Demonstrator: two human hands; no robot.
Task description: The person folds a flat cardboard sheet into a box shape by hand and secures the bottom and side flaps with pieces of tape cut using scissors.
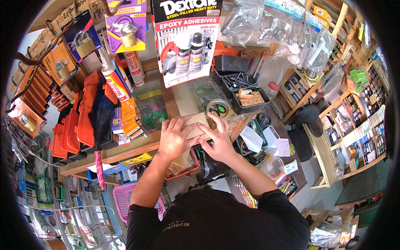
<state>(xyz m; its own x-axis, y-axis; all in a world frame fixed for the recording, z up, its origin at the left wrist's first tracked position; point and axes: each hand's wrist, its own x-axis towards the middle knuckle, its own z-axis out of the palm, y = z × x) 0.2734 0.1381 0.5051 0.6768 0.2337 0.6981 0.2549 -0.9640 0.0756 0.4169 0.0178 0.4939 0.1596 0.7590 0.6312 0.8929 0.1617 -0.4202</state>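
Both hands meet over the wooden counter at the centre, around a small flat brown piece (pixel 195 125), which looks like cardboard or a thin box. My left hand (pixel 173 136) grips its left side, fingers curled along the edge. On the other side, my right hand (pixel 218 141) holds it between thumb and fingers, with one fingertip resting on its upper face. The fingers hide parts of its edges. Just beyond my right hand lies a round roll or tub (pixel 218 107) with dark and green contents.
A carded pack of adhesive tubes (pixel 187 46) hangs in front. Orange cases (pixel 85 121) and sealant tubes (pixel 114 79) stand left. Black trays (pixel 238 81) hold nails at the right. A pink basket (pixel 123 200) sits below left; stocked shelves (pixel 358 129) line the far right.
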